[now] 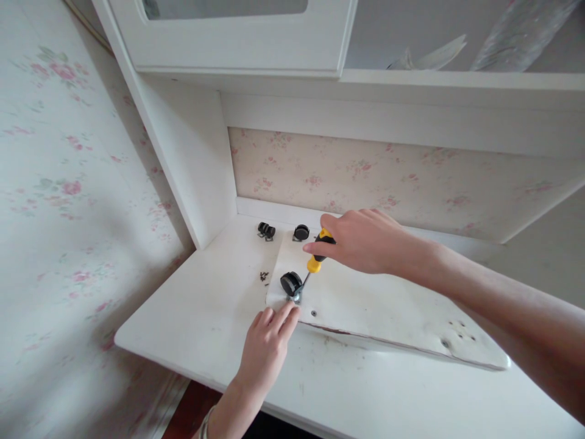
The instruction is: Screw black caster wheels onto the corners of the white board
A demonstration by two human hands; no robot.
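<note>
My right hand (365, 241) is closed round the yellow and black handle of a screwdriver (314, 264). Its shaft slants down to the metal mounting plate of a black caster wheel (291, 283); the tip is hidden behind the wheel. That caster stands at the left end of a white board (379, 308) lying on the desk. From the front, my left hand (269, 341) presses its fingertips against the caster's plate, its other fingers partly curled. A second caster (301, 232) sits at the board's back edge.
Another black caster (266, 230) stands on the white desk (192, 317) behind a small pile of screws (264, 277). A shelf unit (292, 82) overhangs the desk. Several holes mark the board's right end, and a floral-papered wall (73, 244) is at the left.
</note>
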